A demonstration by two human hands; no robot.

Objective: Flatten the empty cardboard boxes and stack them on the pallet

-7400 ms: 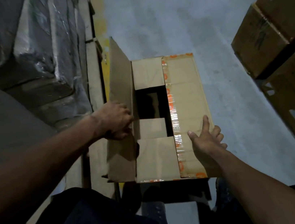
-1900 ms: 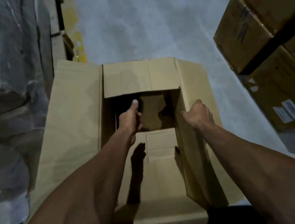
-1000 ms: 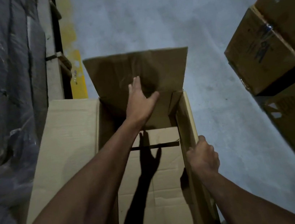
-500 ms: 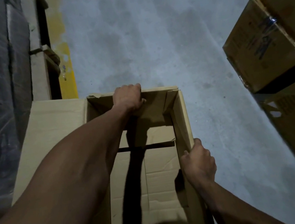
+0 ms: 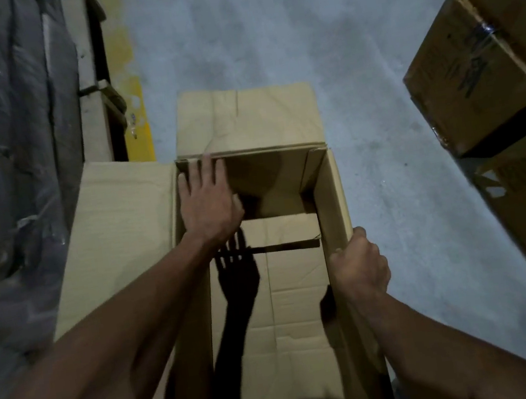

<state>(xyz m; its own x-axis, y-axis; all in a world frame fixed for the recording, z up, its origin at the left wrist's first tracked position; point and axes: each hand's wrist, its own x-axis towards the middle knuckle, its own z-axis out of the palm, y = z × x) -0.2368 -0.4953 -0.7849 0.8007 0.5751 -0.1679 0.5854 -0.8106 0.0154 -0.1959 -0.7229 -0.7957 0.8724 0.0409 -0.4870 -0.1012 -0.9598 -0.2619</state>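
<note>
Two hands on the cardboard box (image 5: pixel 269 300) here, which sits open on the concrete floor (image 5: pixel 357 84) right in front of us. Our left hand (image 5: pixel 209 200) lies flat, fingers straight, against the far inside corner. Our right hand (image 5: pixel 359 267) curls round the right wall's top edge. Stacked boxes (image 5: pixel 490 72) sit off right, wrapped goods (image 5: pixel 2 134) left.

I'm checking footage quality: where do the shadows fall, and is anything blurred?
Head view: dim light; the left hand casts a hard shadow onto the open box floor; the stacked boxes at right are soft and bent by wide-angle distortion.
</note>
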